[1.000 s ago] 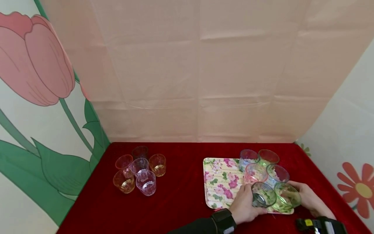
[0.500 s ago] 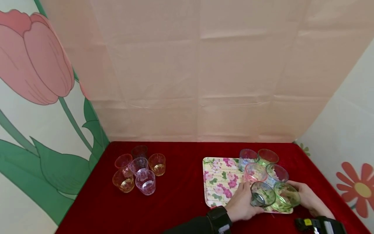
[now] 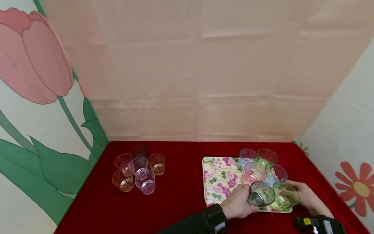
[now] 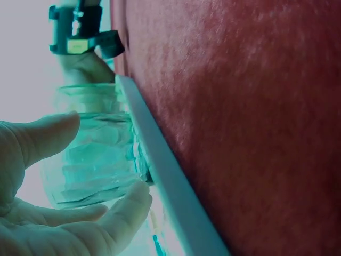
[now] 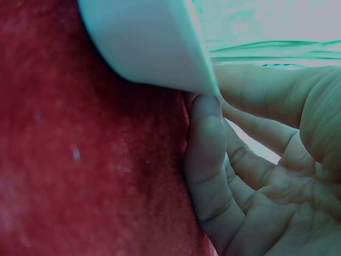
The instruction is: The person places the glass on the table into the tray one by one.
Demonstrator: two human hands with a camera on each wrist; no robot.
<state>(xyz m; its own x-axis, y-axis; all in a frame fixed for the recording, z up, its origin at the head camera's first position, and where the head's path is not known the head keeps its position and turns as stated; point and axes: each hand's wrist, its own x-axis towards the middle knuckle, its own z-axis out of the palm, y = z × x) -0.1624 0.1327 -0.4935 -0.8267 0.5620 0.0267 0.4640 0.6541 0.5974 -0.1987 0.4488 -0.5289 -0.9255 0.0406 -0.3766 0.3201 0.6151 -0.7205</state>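
Observation:
In the head view, my left hand (image 3: 237,203) stands at the left side of a grey glass (image 3: 261,193) near the tray's front edge. In the left wrist view, its thumb and fingers (image 4: 128,210) are spread loosely about the glass. Behind the right side of a yellow-green glass (image 3: 285,195) is my right hand (image 3: 306,197), fingers curled against it and partly seen through it. The right wrist view shows those fingers (image 5: 205,154) right at the rounded corner of the tray (image 3: 217,187), which has a flower pattern.
Blue (image 3: 248,158), green (image 3: 268,157), pink (image 3: 254,174) and light-blue (image 3: 276,174) glasses stand upright behind, close together. At the left of the red cloth (image 3: 181,182) is a cluster of amber (image 3: 157,164), red and purple (image 3: 145,182) glasses.
My left hand has slid left and its thumb has come away from the front of the grey glass. That glass has shifted very slightly left. The right hand stays in place.

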